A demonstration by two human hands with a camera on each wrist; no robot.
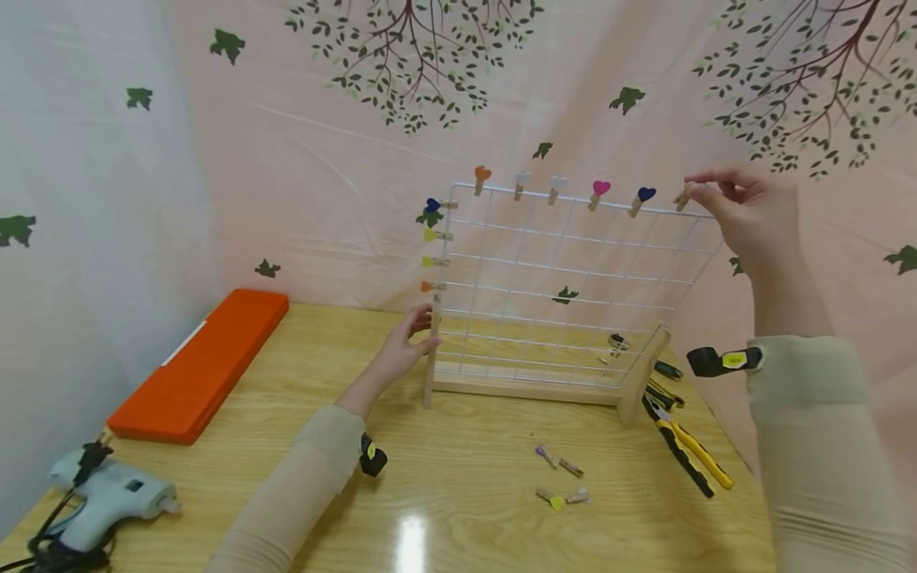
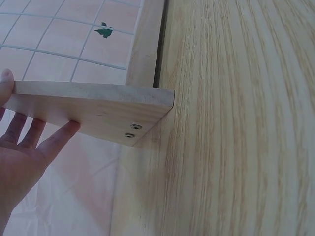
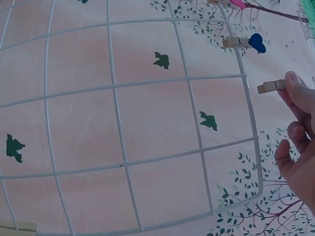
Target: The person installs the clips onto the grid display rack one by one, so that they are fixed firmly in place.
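A white wire grid (image 1: 566, 255) stands in a wooden base (image 1: 530, 390), with small wooden clothespins clipped along its top and left edges. Most of these carry hearts, such as the orange-heart clothespin (image 1: 483, 178) and the dark blue-heart clothespin (image 1: 643, 199). Between thumb and finger my right hand (image 1: 755, 211) pinches another mini clothespin (image 3: 271, 86), just off the grid's top wire near the right corner; the fingertips hide its heart end. My left hand (image 1: 396, 354) holds the base's left wooden side piece (image 2: 98, 101), thumb at its edge and fingertips against the outer face.
Several loose clothespins (image 1: 571, 468) lie on the table in front of the base. Yellow-black pliers (image 1: 691, 454) and other tools are at the right. An orange case (image 1: 208, 366) and a glue gun (image 1: 107, 497) with a black cord lie at the left. A printed curtain hangs behind.
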